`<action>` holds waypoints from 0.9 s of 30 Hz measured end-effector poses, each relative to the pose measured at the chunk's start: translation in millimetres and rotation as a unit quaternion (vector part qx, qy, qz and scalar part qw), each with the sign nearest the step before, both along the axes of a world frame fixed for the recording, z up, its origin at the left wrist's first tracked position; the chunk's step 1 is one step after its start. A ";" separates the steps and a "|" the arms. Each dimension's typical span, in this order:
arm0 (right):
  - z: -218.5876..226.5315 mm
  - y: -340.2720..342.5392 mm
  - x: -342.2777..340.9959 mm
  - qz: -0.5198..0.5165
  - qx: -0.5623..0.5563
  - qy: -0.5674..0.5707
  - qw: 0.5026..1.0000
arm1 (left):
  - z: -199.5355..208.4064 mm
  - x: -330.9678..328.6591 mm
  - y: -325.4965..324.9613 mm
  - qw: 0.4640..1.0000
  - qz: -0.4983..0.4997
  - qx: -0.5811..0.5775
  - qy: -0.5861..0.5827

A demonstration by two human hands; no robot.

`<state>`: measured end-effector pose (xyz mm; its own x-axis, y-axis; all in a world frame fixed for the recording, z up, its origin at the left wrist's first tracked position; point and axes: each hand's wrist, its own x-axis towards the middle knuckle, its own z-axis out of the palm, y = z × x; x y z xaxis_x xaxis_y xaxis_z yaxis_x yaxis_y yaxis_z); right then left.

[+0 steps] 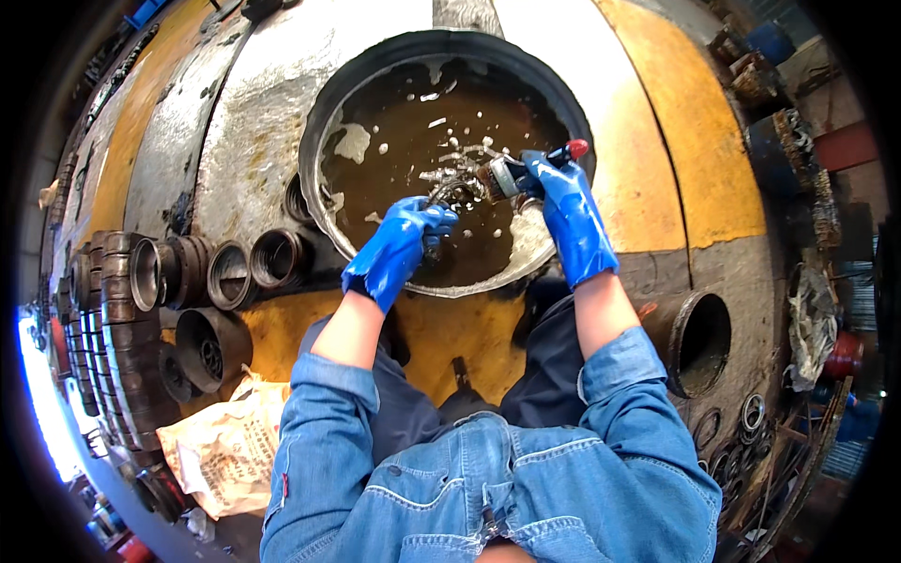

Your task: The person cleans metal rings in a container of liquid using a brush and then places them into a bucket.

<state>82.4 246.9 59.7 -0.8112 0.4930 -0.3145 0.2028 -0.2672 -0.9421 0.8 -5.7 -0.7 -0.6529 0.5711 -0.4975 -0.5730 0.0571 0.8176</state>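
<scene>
Both hands wear blue rubber gloves over a round metal basin (pixel 324 141) of brown, foamy liquid. My left hand (pixel 399 246) grips a wet metal part (pixel 441 192) at the liquid's surface. My right hand (pixel 563 202) holds a brush with a red-tipped handle (pixel 576 148) and presses its bristles (pixel 488 178) against that part. Liquid splashes around the brush. Denim sleeves cover both forearms.
Several metal rings and bearing-like cylinders (pixel 230 274) line the basin's left side, with stacks (pixel 113 328) further left. A crumpled paper sack (pixel 225 450) lies at lower left. A large round ring (pixel 699 342) sits at the right; scrap metal (pixel 807 319) fills the right edge. The floor is painted yellow and grey.
</scene>
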 end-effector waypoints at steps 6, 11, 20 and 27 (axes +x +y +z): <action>12.8 -41.8 -20.7 0.164 0.033 0.020 0.986 | -6.0 -2.7 -11.7 0.999 0.036 0.017 -0.009; -5.1 -64.3 -52.9 0.351 0.164 -0.041 0.921 | -12.7 -0.8 -15.7 0.998 0.041 0.041 0.015; -10.5 -45.7 -37.2 0.109 0.118 -0.107 0.981 | -15.3 -14.0 -24.5 1.000 -0.006 0.005 -0.008; -40.4 -38.1 -50.4 0.158 0.203 -0.159 0.953 | -18.4 -14.7 -27.7 0.999 0.053 -0.006 -0.006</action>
<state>32.0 208.8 19.3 -0.8356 0.3725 -0.4038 0.5045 0.2291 -0.8325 -13.8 -33.3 -19.1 -0.7034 0.4923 -0.5127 -0.5864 0.0056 0.8100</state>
